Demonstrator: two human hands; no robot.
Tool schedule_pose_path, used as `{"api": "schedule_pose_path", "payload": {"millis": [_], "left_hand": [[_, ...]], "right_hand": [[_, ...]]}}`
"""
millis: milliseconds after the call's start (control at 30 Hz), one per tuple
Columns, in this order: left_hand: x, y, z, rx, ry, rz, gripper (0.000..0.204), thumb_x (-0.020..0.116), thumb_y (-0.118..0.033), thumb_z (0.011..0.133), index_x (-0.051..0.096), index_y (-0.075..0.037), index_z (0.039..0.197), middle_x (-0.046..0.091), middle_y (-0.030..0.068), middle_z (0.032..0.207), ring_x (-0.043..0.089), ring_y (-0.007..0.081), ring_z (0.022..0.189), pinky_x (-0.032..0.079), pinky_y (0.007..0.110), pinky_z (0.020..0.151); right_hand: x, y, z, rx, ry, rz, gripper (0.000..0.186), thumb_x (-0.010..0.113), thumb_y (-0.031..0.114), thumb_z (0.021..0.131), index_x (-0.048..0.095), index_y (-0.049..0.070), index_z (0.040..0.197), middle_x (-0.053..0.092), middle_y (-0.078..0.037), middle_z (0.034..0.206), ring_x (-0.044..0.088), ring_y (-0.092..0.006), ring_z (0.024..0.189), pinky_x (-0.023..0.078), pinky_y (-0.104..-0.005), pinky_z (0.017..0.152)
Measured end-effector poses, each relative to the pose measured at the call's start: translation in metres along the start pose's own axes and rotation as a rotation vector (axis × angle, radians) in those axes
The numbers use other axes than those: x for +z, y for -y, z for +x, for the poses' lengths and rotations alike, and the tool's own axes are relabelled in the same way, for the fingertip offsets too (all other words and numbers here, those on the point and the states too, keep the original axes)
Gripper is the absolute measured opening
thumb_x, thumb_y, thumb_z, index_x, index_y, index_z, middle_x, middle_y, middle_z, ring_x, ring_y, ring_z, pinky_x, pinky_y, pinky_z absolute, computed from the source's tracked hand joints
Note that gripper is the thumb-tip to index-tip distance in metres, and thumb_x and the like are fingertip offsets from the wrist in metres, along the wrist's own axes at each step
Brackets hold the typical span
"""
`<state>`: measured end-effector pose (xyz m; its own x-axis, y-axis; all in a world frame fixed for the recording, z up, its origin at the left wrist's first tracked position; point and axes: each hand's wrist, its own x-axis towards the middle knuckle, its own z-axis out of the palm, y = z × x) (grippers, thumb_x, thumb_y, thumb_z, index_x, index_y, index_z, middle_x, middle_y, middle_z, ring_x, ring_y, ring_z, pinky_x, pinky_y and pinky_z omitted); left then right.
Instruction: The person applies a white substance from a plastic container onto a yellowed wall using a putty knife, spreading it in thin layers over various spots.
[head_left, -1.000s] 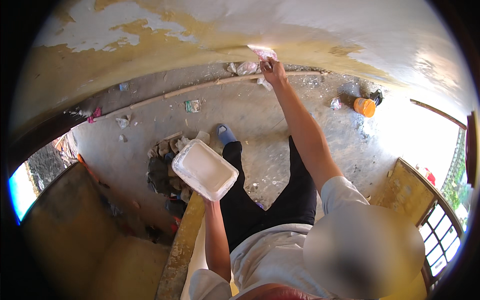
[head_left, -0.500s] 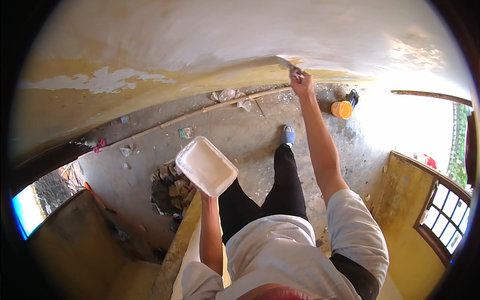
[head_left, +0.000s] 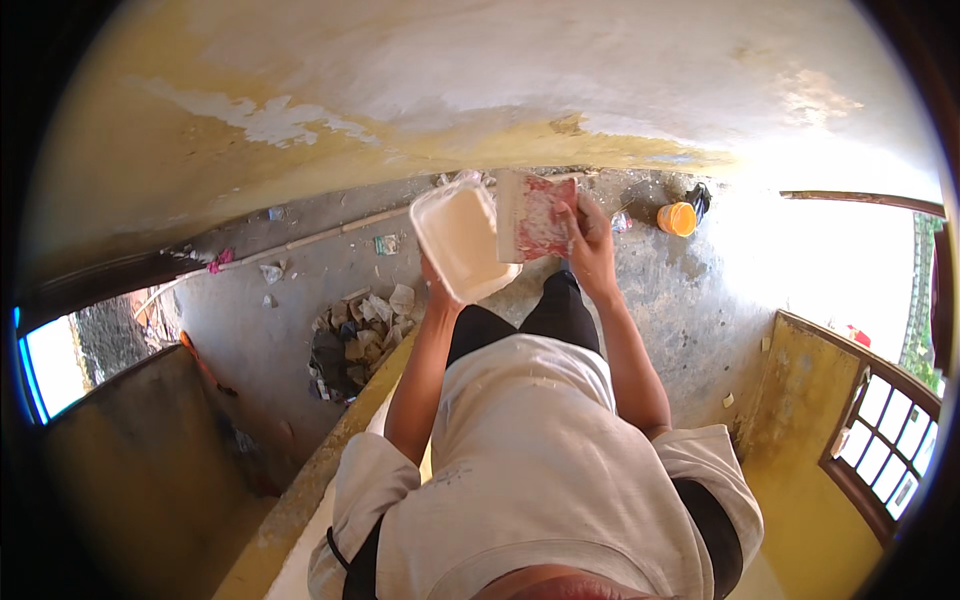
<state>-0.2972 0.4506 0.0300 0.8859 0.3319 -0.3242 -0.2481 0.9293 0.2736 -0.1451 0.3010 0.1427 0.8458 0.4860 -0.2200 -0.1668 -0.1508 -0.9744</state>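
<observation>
My left hand (head_left: pixel 437 286) grips a white rectangular tub (head_left: pixel 425 242) from below and the side. Pale, creamy putty (head_left: pixel 464 238) lies inside, and the tub is tilted so that its opening shows. Right beside it, my right hand (head_left: pixel 591 245) is closed on a wide putty knife (head_left: pixel 540 222) with a red, white-smeared face. The knife's pale edge is at the tub's right rim; whether they touch I cannot tell. My left fingers are mostly hidden behind the tub.
Ahead stands a wall (head_left: pixel 330 60) with whitish coating over yellow and peeling patches. A long pole (head_left: pixel 300 243) lies along its foot. An orange bucket (head_left: pixel 677 219) stands at the right; a rubbish heap (head_left: pixel 365 335) lies left, beside a low yellow ledge (head_left: pixel 300 490).
My right hand has come down from the wall with the putty knife to the tub. My left hand has raised the tub forward and to the right.
</observation>
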Motion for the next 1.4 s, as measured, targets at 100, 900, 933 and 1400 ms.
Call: {"api": "schedule_pose_path", "payload": {"millis": [100,900,933,1400], "left_hand": [[0.049,-0.003,-0.003,-0.009,-0.066,0.01,0.066,0.032,-0.06,0.091,0.038,-0.015,0.14,0.048,0.0082,0.135,0.049,0.0301,0.121,0.043,0.05,0.098],[0.056,0.001,0.018,-0.182,0.181,-0.038,0.074,0.035,-0.063,0.089,0.034,-0.013,0.142,0.047,0.0109,0.136,0.048,0.0302,0.123,0.041,0.051,0.102],[0.049,0.006,0.023,-0.167,0.196,-0.042,0.073,0.036,-0.063,0.089,0.034,-0.012,0.142,0.045,0.0108,0.137,0.047,0.03,0.125,0.041,0.05,0.103],[-0.057,-0.006,0.0,-0.137,-0.126,-0.054,0.074,0.038,-0.062,0.089,0.028,-0.015,0.145,0.043,0.0117,0.14,0.046,0.0302,0.125,0.04,0.052,0.103]], "right_hand": [[0.018,0.019,-0.011,-0.123,0.094,-0.427,0.015,0.054,0.012,0.094,0.054,-0.003,0.096,0.058,-0.009,0.068,0.05,-0.0065,0.065,0.044,-0.0248,0.059],[-0.008,0.004,-0.021,0.22,0.156,0.424,0.019,0.055,0.018,0.095,0.059,0.0,0.099,0.059,0.002,0.083,0.052,-0.0045,0.066,0.042,-0.0213,0.06],[-0.011,0.003,-0.024,0.217,0.136,0.429,0.019,0.055,0.018,0.095,0.059,0.0,0.099,0.059,0.002,0.083,0.052,-0.0045,0.066,0.042,-0.0213,0.06],[-0.029,-0.115,0.042,0.483,-0.095,0.894,0.023,0.052,0.019,0.094,0.054,0.007,0.114,0.061,-0.001,0.107,0.057,-0.0065,0.092,0.046,-0.0277,0.076]]}}
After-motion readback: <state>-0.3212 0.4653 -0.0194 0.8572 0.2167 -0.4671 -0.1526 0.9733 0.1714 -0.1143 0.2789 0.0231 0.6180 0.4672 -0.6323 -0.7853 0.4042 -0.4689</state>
